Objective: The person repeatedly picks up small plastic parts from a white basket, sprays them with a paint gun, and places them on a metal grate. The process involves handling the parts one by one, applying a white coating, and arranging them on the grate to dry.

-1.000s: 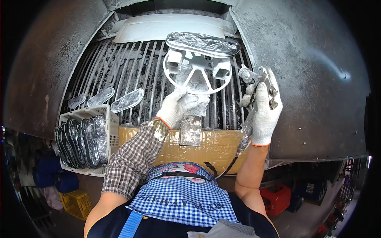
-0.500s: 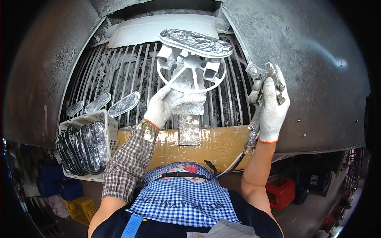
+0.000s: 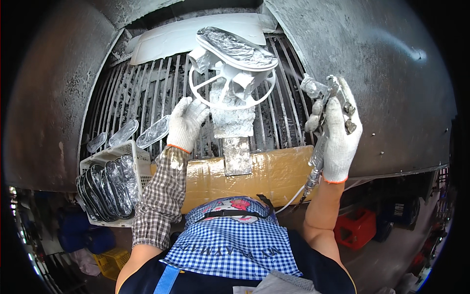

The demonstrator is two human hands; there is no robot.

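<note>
My right hand (image 3: 341, 132), in a white knit glove, is wrapped round a paint-crusted spray gun (image 3: 317, 105). Its nozzle faces left, and a faint mist shows there. My left hand (image 3: 188, 122), gloved too, is at the near left rim of a white-coated spoked wheel (image 3: 210, 104). Its fingers are loosely spread, thumb apart, and seem to touch the rim without gripping it. On top of the wheel's block-like supports rests a shoe sole (image 3: 237, 49) with a white edge and crinkled silver film over its middle. A caked post (image 3: 234, 122) carries the wheel.
A white plastic basket (image 3: 143, 161) at left holds several film-covered soles (image 3: 105, 188). Three more soles (image 3: 124, 132) lie on the slatted metal rack (image 3: 169, 83). Metal booth walls (image 3: 372, 88) rise on both sides. Brown-wrapped board (image 3: 274, 171) edges the front; a hose (image 3: 292, 200) trails from the gun.
The wheel and the sole on it have turned clockwise. My left hand has shifted left along the rim and loosened. The spray gun stays nearly in place.
</note>
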